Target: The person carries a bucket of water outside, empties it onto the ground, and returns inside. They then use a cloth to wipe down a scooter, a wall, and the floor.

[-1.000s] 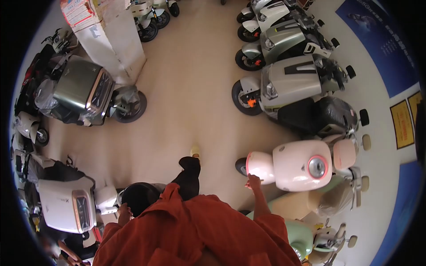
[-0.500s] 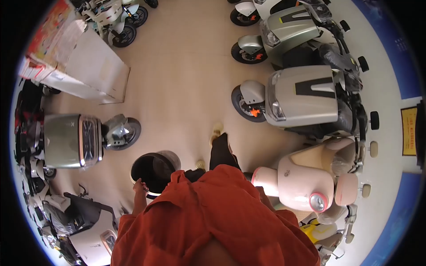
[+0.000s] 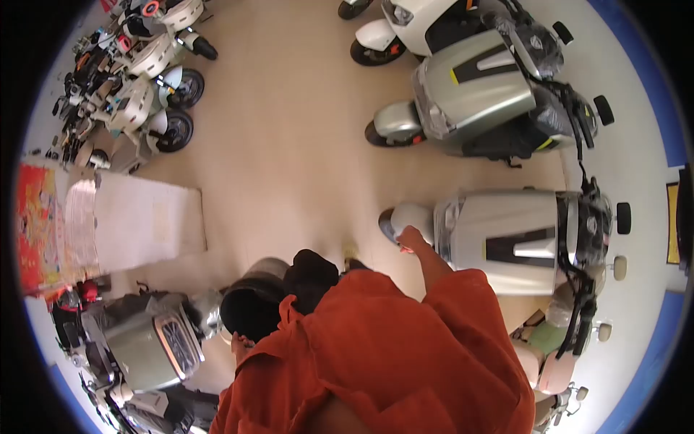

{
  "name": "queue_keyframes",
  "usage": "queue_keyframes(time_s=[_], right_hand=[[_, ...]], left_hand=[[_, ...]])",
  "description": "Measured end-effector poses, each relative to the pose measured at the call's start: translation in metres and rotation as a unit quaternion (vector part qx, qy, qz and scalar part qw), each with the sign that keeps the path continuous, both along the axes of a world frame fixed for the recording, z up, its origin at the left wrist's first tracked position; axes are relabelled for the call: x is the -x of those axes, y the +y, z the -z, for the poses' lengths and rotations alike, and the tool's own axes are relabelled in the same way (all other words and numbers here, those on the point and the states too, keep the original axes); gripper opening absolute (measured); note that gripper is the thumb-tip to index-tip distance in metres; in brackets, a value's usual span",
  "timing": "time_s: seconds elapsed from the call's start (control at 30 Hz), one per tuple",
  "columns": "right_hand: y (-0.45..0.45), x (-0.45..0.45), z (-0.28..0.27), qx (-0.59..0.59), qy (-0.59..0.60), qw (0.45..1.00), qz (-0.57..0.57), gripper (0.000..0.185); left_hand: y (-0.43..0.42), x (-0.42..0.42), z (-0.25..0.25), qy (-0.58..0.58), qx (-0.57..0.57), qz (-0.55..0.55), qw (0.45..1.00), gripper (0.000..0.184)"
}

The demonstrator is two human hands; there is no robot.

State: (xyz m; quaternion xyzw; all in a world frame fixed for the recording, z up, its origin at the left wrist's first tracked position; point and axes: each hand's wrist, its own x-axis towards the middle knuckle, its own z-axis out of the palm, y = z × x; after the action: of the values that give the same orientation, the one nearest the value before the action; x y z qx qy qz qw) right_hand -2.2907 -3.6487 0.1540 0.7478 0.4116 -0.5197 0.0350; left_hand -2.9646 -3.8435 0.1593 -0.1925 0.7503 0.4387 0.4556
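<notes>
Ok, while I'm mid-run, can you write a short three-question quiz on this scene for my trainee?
1. Multiple choice: What does the left hand hold?
A) a helmet
B) a bucket
C) a handlebar

2. True or false: The right hand is also on the bucket's rim.

3. Fill the gap: The tall white block stands on the ____ side of the picture.

Key:
1. B.
2. False; it is apart from the bucket and shows in front of a silver scooter.
3. Left.
</notes>
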Motion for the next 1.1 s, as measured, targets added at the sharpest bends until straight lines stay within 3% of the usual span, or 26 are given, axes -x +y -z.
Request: queue_keyframes(time_s=[0.07, 0.1, 0.17, 0.27, 0.33, 0.4, 0.43, 0.47, 0.57, 0.67, 0.77, 0.8, 0.83, 0.87, 0.93, 0.97, 1.0, 1.03, 1.1], right_hand=[[0.088, -0.007, 0.009, -0.095, -0.084, 0.986, -0.109, 0.028], [0.127, -0.001, -0.009, -0.096, -0.085, 0.986, -0.107, 0.028], [0.203, 0.015, -0.068, -0.132, 0.053, 0.986, 0.090, 0.025], [0.287, 0.020, -0.078, -0.163, 0.050, 0.985, 0.030, 0.023], [0.311, 0.013, -0.066, -0.130, 0.073, 0.988, 0.048, 0.025], [0.316, -0.002, -0.034, -0.065, 0.016, 0.997, -0.042, 0.029], [0.320, -0.006, -0.034, -0.004, 0.013, 1.000, -0.003, 0.028], [0.314, -0.012, -0.018, 0.007, 0.001, 0.995, 0.104, 0.025], [0.304, -0.024, -0.002, 0.049, 0.002, 0.933, 0.357, 0.019], [0.344, -0.028, -0.019, 0.081, 0.033, 0.906, 0.413, 0.022], [0.388, -0.031, 0.011, 0.077, 0.030, 0.937, 0.340, 0.021], [0.428, -0.028, -0.011, 0.138, 0.031, 0.934, 0.328, 0.021], [0.443, -0.037, 0.015, 0.142, 0.040, 0.933, 0.328, 0.021], [0.452, -0.053, 0.066, 0.044, 0.032, 0.974, 0.219, 0.020], [0.512, -0.063, 0.094, 0.004, 0.097, 0.962, 0.254, 0.020], [0.567, -0.075, 0.075, 0.071, 0.168, 0.902, 0.390, 0.021], [0.619, -0.089, 0.052, 0.046, 0.062, 0.965, 0.251, 0.024], [0.652, -0.106, 0.070, -0.052, 0.161, 0.942, 0.288, 0.029], [0.739, -0.133, 0.050, -0.033, 0.161, 0.919, 0.358, 0.017]], left_hand=[[0.029, 0.024, 0.037, -0.011, 0.007, 0.002, 1.000, 0.032], [0.053, 0.023, 0.039, -0.009, 0.013, 0.011, 1.000, 0.032], [0.119, 0.006, 0.040, -0.015, 0.023, 0.017, 0.999, 0.032], [0.226, -0.023, 0.056, -0.038, 0.017, 0.035, 0.999, 0.032], [0.302, -0.031, 0.062, -0.049, 0.009, 0.044, 0.998, 0.032], [0.369, -0.030, 0.055, -0.048, 0.014, 0.055, 0.997, 0.032], [0.404, -0.028, 0.053, -0.048, 0.014, 0.061, 0.997, 0.032], [0.437, -0.025, 0.047, -0.045, 0.013, 0.063, 0.997, 0.032], [0.531, -0.025, 0.035, -0.032, 0.014, 0.087, 0.996, 0.032], [0.623, -0.028, 0.022, -0.019, 0.010, 0.100, 0.995, 0.032], [0.707, -0.043, 0.012, -0.010, 0.007, 0.101, 0.995, 0.032], [0.736, -0.049, 0.008, -0.005, 0.005, 0.102, 0.995, 0.032], [0.763, -0.053, 0.006, 0.000, 0.000, 0.105, 0.995, 0.032], [0.794, -0.055, 0.007, 0.006, -0.004, 0.106, 0.994, 0.032], [0.849, -0.042, 0.023, 0.017, -0.013, 0.116, 0.993, 0.033], [0.873, -0.022, 0.047, 0.019, -0.023, 0.116, 0.993, 0.033], [0.903, -0.005, 0.067, 0.019, -0.039, 0.110, 0.993, 0.033], [0.946, -0.052, 0.012, 0.032, -0.039, 0.135, 0.990, 0.033], [1.037, -0.121, -0.060, 0.093, -0.056, 0.069, 0.992, 0.032]])
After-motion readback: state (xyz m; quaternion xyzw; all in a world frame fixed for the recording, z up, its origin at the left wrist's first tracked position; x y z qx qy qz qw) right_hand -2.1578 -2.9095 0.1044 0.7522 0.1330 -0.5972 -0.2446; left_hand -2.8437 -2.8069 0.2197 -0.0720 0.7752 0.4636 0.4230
